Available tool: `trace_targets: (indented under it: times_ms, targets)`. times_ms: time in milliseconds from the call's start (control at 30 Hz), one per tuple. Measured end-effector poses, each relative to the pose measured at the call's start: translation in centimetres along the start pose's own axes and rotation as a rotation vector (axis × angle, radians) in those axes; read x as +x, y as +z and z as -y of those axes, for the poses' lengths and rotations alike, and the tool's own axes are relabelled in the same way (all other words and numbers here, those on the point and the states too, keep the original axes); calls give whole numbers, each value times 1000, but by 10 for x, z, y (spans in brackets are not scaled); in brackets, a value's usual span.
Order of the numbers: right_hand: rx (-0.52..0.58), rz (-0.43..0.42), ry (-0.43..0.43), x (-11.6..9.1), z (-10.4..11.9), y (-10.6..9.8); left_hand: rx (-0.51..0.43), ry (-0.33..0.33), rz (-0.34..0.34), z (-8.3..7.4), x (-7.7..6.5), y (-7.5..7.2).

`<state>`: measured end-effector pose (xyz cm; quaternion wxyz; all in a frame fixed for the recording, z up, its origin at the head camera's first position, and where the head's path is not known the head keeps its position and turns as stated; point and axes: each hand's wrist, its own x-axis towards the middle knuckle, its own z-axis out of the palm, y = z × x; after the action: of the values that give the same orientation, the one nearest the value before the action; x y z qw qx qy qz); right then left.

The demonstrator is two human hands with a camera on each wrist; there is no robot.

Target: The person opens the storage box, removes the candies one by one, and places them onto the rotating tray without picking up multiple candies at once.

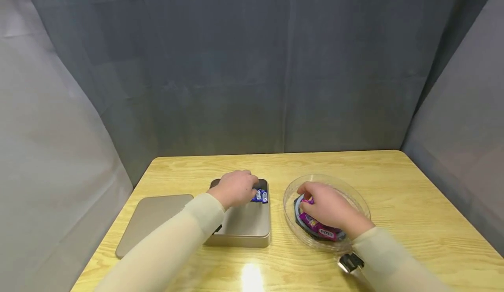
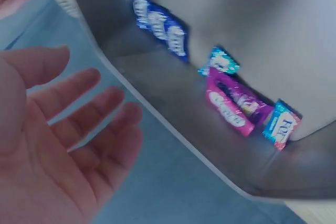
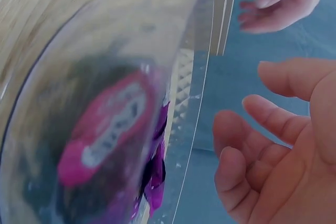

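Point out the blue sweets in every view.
Head: blue sweets in the tin, below centre, just right of the left hand.
Left wrist: blue sweets in a row, upper left.
Right wrist: not in it.
Shared landmark: the left hand, large at left in the left wrist view, top right in the right wrist view.

head view bright, glare spot on table (image 1: 413,204) nr bottom edge, back curtain (image 1: 220,64) dim, wrist pics duller & soft, bowl (image 3: 79,30) blurry in R wrist view
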<state>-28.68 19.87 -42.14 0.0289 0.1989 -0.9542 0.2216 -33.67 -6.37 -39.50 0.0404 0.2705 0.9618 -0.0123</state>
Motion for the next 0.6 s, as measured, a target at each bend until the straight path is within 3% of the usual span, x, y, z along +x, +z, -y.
trace_targets:
  times_ms: [267, 600]
  targets:
    - [8, 35, 44, 7, 14, 11, 75, 33, 72, 1, 26, 32]
    - [20, 55, 64, 7, 17, 11, 115, 60, 64, 0, 28, 42]
